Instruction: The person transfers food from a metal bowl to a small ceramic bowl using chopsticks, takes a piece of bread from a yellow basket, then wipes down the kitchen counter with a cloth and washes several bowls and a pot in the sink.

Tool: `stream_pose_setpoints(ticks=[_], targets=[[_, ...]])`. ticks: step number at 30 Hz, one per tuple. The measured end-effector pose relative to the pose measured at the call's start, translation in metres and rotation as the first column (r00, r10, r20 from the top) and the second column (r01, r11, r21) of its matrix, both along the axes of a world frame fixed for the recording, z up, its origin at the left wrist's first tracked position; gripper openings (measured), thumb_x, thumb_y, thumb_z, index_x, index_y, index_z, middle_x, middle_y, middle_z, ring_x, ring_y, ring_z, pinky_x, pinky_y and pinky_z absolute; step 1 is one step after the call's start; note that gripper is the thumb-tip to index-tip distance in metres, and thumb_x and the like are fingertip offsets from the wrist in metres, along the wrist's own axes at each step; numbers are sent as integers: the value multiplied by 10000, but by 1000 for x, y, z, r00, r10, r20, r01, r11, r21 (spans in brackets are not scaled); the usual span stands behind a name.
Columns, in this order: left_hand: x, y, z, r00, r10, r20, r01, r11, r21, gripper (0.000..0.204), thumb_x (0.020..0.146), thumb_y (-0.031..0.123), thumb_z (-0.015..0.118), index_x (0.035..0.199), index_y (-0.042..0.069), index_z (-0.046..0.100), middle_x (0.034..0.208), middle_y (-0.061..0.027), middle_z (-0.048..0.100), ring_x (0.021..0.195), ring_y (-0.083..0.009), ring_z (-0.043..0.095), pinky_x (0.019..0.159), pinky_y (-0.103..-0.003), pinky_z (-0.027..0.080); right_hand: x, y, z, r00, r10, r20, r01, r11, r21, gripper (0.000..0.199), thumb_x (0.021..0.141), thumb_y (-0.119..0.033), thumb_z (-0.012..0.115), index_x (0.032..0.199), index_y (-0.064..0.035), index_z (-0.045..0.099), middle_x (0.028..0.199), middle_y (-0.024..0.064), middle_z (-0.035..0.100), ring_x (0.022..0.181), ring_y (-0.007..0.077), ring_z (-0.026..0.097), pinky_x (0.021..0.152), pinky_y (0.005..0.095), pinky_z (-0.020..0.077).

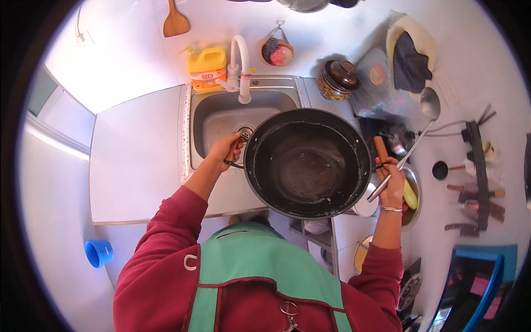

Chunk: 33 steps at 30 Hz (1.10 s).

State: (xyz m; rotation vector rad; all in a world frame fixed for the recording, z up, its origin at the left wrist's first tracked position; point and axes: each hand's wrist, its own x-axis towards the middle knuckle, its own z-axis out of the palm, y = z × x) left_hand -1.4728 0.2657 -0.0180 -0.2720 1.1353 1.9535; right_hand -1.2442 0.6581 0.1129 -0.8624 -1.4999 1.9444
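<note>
A large black wok (307, 166) is held up between my two hands, over the front right part of the steel sink (202, 119) and the counter edge. Its inside looks wet, with a few small light specks. My left hand (227, 148) is closed round the wok's left handle. On the opposite side my right hand (392, 181) grips the right handle, and a long metal ladle (430, 104) is also in its grasp, bowl pointing away to the upper right. The right fingers are partly hidden behind the ladle's handle.
Behind the sink stand a white faucet (241, 61) and a yellow detergent jug (209, 66). A dark lidded pot (338, 78) sits at the back right. Beside my right hand is a metal bowl (416, 213) with a green vegetable (409, 193). Knives hang on a wall rack (480, 177).
</note>
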Motion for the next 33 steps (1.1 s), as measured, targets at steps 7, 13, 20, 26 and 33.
stream_pose_setpoints(ticks=[7,13,20,26,33], targets=[[-99,-9,-92,987,111,-118,-143,942,-304,247,872,322,528,823,81,547,683,-23,550,489,-100,471,430,-228,387,-122,-6,-76,991,127,32,-127,992,-6,202,750,30,470,943,23,533,953,170,592,893,232,597,797,290,483],[-174,-37,-139,961,180,-209,-253,876,-411,259,861,344,559,842,86,556,675,-35,556,471,-120,477,426,-249,391,-200,-24,-154,983,157,93,-150,986,-72,173,744,30,500,899,15,573,888,116,601,708,125,532,625,195,441],[-210,-65,-142,940,124,-317,-285,797,-532,299,856,374,573,871,75,561,669,-34,558,483,-112,488,427,-231,387,-219,-56,-235,966,109,234,-105,994,-31,158,720,-23,546,859,-18,620,774,9,557,707,102,507,665,210,402],[-212,-69,-130,895,79,-440,-360,710,-605,338,853,370,587,947,46,573,697,-34,572,547,-108,516,464,-228,408,-188,-103,-214,845,-104,524,-263,773,577,148,720,-43,585,863,-43,622,813,67,615,733,160,572,702,295,456],[-161,-84,-110,436,-66,-898,-726,564,-394,329,858,120,561,1155,-10,507,1084,-134,564,1013,-207,537,877,-298,422,-132,-207,-214,698,212,684,-503,825,257,333,735,-235,662,983,-39,558,816,194,616,777,356,606,682,406,473]])
